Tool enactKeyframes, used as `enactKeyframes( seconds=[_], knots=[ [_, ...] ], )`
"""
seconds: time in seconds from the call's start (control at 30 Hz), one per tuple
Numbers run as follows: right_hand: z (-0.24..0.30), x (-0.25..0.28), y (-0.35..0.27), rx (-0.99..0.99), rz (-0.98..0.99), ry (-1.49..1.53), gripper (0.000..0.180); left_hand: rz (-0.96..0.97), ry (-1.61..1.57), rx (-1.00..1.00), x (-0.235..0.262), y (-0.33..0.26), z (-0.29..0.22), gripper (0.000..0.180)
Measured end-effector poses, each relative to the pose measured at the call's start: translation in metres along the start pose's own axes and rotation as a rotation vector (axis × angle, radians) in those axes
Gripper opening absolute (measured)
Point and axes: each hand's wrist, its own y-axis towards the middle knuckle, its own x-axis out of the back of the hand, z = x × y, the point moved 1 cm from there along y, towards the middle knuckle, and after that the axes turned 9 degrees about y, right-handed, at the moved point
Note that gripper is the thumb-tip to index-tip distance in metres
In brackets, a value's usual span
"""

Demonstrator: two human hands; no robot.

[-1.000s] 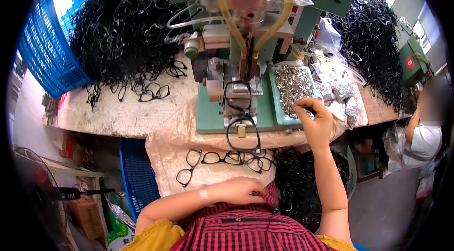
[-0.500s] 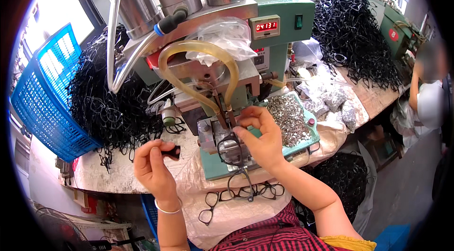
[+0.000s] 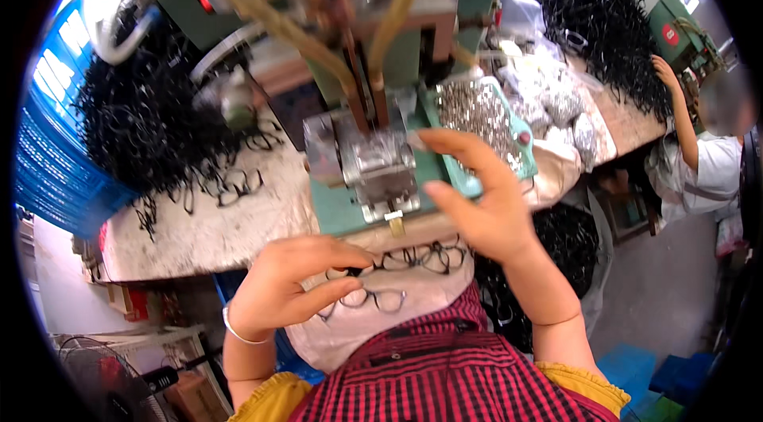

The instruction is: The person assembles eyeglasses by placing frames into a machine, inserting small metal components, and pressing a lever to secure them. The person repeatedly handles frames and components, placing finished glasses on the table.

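My left hand [image 3: 298, 283] hovers over the cloth at the table's front edge, thumb and fingers apart. Black eyeglass frames [image 3: 433, 257] lie just beyond its fingertips, and a bluish-looking frame [image 3: 385, 300] rests on the pale cloth [image 3: 334, 342] nearer me. A dark bit shows by the left fingertips; whether they touch it I cannot tell. My right hand [image 3: 489, 211] is open, fingers spread, to the right of the metal fixture [image 3: 380, 164] of the green press. No eyeglass frame shows on that fixture. Two brownish prongs [image 3: 369, 108] stand above it.
A teal tray [image 3: 520, 153] of small metal parts sits right of the fixture, beside bagged parts [image 3: 560, 96]. Heaps of black frames stand left [image 3: 135, 120] and far right [image 3: 600, 17]. A blue basket [image 3: 60, 168] is at left. Another person's arm [image 3: 679, 116] reaches in at right.
The eyeglass frame at the fixture has come away from it. My left hand has moved right, its small black piece no longer plainly visible. My right hand has drawn back and opened. The view has tilted down.
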Motion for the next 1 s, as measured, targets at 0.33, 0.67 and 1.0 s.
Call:
enactKeyframes(
  seconds=[0.33,0.67,1.0],
  knots=[
    [-0.13,-0.014,-0.132,-0.283,0.561,-0.569,0.068,0.152,0.625,0.566,-0.146,-0.091,0.112,0.093],
    [-0.155,-0.01,-0.185,-0.056,0.384,-0.716,0.052,0.092,0.022,0.268,-0.234,-0.049,0.083,0.075],
    [-0.134,0.19,-0.274,-0.639,-0.04,-1.221,0.051,0.232,0.586,0.308,-0.226,-0.019,0.129,0.04]
  ],
)
